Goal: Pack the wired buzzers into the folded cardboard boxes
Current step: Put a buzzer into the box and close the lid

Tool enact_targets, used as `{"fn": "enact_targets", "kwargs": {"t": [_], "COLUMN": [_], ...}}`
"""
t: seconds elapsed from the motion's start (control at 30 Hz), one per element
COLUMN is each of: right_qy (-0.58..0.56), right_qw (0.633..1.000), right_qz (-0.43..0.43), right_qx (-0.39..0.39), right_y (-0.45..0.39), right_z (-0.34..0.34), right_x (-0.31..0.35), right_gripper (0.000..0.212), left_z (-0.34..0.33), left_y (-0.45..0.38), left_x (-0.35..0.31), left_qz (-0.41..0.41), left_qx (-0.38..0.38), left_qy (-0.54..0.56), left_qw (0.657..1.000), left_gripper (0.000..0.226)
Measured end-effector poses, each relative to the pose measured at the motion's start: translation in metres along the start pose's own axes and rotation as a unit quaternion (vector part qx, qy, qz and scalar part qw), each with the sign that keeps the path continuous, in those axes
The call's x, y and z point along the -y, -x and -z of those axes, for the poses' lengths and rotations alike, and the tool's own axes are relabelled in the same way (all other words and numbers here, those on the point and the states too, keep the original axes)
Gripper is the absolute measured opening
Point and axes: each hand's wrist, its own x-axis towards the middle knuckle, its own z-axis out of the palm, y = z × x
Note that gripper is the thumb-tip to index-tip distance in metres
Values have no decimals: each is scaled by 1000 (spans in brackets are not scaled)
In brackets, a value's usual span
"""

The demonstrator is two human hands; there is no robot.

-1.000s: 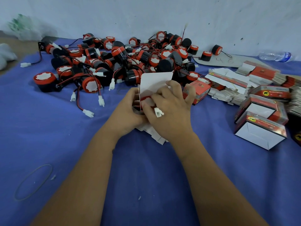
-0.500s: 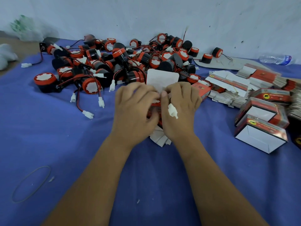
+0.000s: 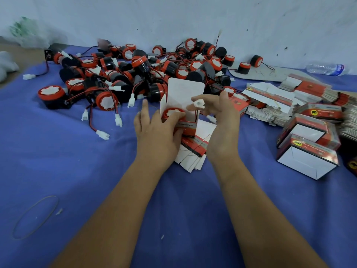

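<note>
Buzzer (image 3: pixel 173 112) now inside box (image 3: pixel 186 126), under left-hand fingers (image 3: pixel 174 118).

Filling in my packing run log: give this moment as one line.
step: buzzer seated in open box | left hand: holds box | right hand: pinches white connector | lid: open

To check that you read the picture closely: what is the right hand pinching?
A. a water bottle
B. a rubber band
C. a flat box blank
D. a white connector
D: the right hand pinches the white connector above the open box, where the buzzer already sits.
</note>
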Motion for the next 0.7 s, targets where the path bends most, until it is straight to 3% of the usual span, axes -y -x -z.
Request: {"fn": "enact_targets", "kwargs": {"t": [0.1, 0.2, 0.3, 0.4, 0.7], "right_qy": [45, 143, 280, 382, 346], "right_qw": [998, 988, 956, 917, 932], "right_qz": [-25, -3, 60, 100, 71], "right_qx": [-36, -51, -64, -63, -80], "right_y": [0, 1, 1, 0, -2], "right_z": [-3, -4, -2, -1, -2], "right_x": [-4, -8, -14, -17, -15], "right_gripper": [44, 24, 5, 13, 13], "left_z": [2, 4, 4, 3, 4], "left_y": [1, 1, 1, 1, 1], "left_x": [-1, -5, -10, -11, -11], "left_qz": [13, 36, 67, 93, 100], "left_qx": [4, -21, -44, -41, -42], "left_qy": [8, 61, 97, 105, 123], "left_qw": [1000, 997, 992, 989, 987], "left_gripper": [36, 33, 30, 24, 27]}}
